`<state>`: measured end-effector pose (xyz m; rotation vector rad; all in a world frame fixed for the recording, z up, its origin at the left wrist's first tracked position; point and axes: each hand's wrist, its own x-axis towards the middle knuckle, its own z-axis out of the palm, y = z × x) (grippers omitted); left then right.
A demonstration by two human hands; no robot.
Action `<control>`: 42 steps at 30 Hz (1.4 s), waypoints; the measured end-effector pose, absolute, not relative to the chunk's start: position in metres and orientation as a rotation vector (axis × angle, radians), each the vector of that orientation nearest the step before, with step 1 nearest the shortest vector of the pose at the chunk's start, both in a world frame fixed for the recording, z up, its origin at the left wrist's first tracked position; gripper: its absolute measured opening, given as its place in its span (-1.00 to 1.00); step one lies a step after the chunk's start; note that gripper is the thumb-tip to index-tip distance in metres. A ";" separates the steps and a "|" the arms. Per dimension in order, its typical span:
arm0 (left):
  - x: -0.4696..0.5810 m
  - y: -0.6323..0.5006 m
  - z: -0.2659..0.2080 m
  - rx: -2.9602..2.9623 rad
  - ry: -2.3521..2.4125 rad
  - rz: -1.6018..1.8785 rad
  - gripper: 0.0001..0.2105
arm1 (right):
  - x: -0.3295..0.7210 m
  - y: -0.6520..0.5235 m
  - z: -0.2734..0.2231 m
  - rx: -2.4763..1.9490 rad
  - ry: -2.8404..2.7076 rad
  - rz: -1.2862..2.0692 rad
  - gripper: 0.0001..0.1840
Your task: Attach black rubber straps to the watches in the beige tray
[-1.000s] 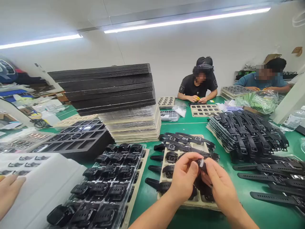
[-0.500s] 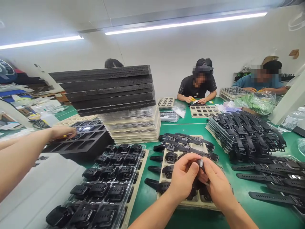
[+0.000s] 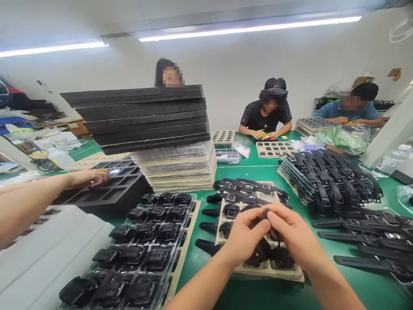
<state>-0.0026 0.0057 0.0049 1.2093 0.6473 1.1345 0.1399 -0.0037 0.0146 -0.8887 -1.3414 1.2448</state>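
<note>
Both my hands meet over a beige tray (image 3: pixel 254 272) of black smartwatches. With thumb and fingers, my left hand (image 3: pixel 247 234) grips a black smartwatch (image 3: pixel 266 212), mostly hidden by the fingers. My right hand (image 3: pixel 288 228) pinches the watch's dark strap end from the other side. Below them, more watches (image 3: pixel 282 258) sit in the tray's pockets, and several straps (image 3: pixel 206 245) stick out over its left edge. Watches with open straps (image 3: pixel 248 189) lie across the tray's far end.
A clear tray of looped watches (image 3: pixel 158 258) stands to the left. Black foam slabs (image 3: pixel 145 116) top a tall stack of trays (image 3: pixel 180 172). Watches are piled at right (image 3: pixel 332 176). A co-worker's arm (image 3: pixel 48 189) reaches over a black foam box (image 3: pixel 112 193). Other people sit opposite.
My hands have turned the watch, so its lit-looking face no longer shows and only a dark end is visible. A person behind the stack has raised their head.
</note>
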 end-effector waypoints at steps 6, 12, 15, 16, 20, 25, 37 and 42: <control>-0.005 0.008 0.016 0.931 0.594 1.036 -0.48 | 0.132 0.012 0.031 -0.940 -1.228 1.105 -0.67; 0.004 0.002 0.007 0.851 0.541 0.916 -0.51 | 0.127 0.020 0.034 -1.000 -1.034 1.119 -0.59; 0.007 0.003 0.001 0.792 0.510 0.919 -0.57 | 0.128 0.024 0.034 -0.977 -1.003 1.143 -0.58; 0.008 0.004 -0.001 0.780 0.504 0.924 -0.58 | 0.128 0.025 0.034 -0.972 -0.992 1.151 -0.57; 0.008 0.006 -0.003 0.782 0.509 0.930 -0.57 | 0.125 0.027 0.035 -0.959 -0.963 1.162 -0.55; 0.008 0.007 -0.003 0.809 0.498 0.934 -0.56 | 0.123 0.026 0.035 -0.951 -0.977 1.151 -0.57; 0.009 0.001 -0.005 0.912 0.554 0.939 -0.45 | 0.128 0.021 0.038 -1.045 -1.081 1.000 -0.63; 0.012 0.000 -0.006 0.909 0.554 0.961 -0.43 | 0.127 0.019 0.039 -1.041 -1.078 1.008 -0.62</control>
